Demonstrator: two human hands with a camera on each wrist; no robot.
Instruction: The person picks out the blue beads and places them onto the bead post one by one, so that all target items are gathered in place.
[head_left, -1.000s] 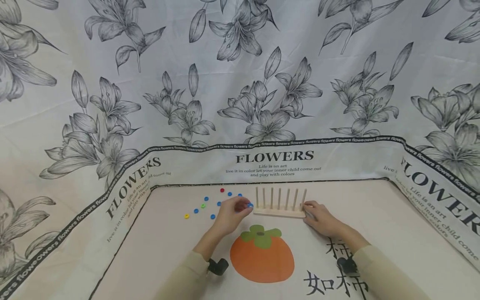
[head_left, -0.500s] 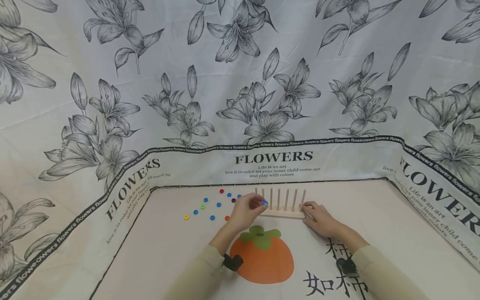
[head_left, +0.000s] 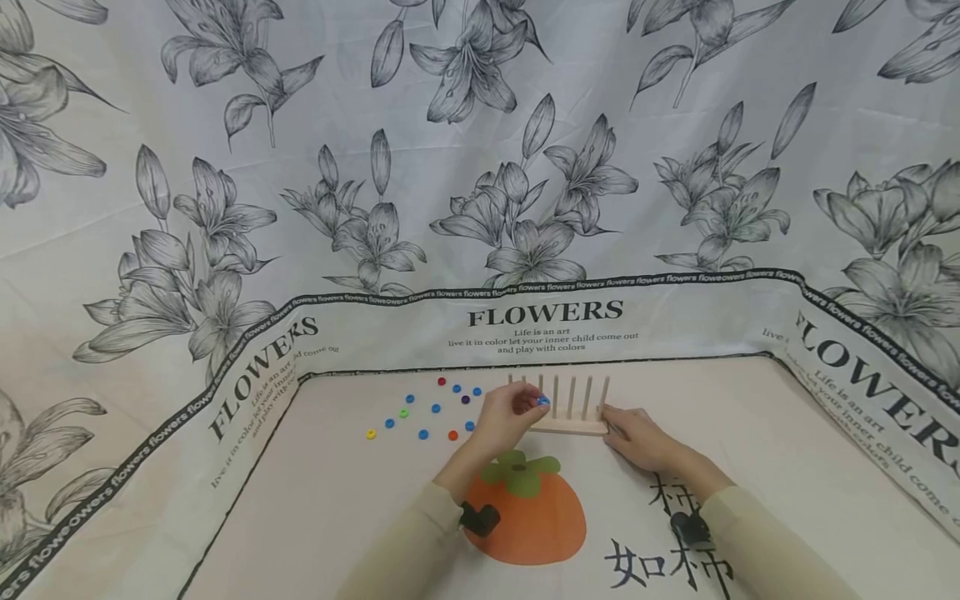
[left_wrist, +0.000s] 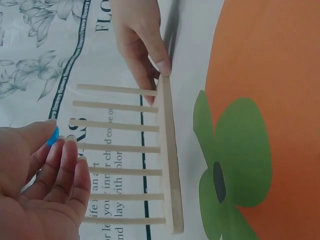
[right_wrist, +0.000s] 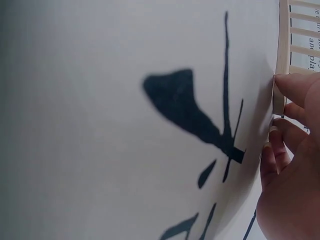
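A pale wooden rack (head_left: 573, 426) with a row of several upright pegs stands on the cloth. My left hand (head_left: 513, 414) pinches a small blue bead (left_wrist: 53, 136) between thumb and fingertips, close to the peg tops in the left wrist view. In the head view that hand covers part of the rack's left pegs. At the rack's right end, my right hand (head_left: 637, 435) grips the base between thumb and fingers; the right wrist view shows the thumb on the near side of the base (right_wrist: 283, 45).
Loose beads lie left of the rack: several blue ones (head_left: 436, 408), a red (head_left: 442, 382), a green (head_left: 403, 413), a yellow (head_left: 371, 434), an orange (head_left: 453, 435) and a dark purple one (head_left: 466, 399). A printed persimmon (head_left: 528, 521) marks the cloth in front. Behind hangs a flowered curtain (head_left: 360, 333).
My left hand has moved right with the blue bead, from the rack's left end to over its pegs, uncovering beads behind it. My right hand keeps its hold on the base.
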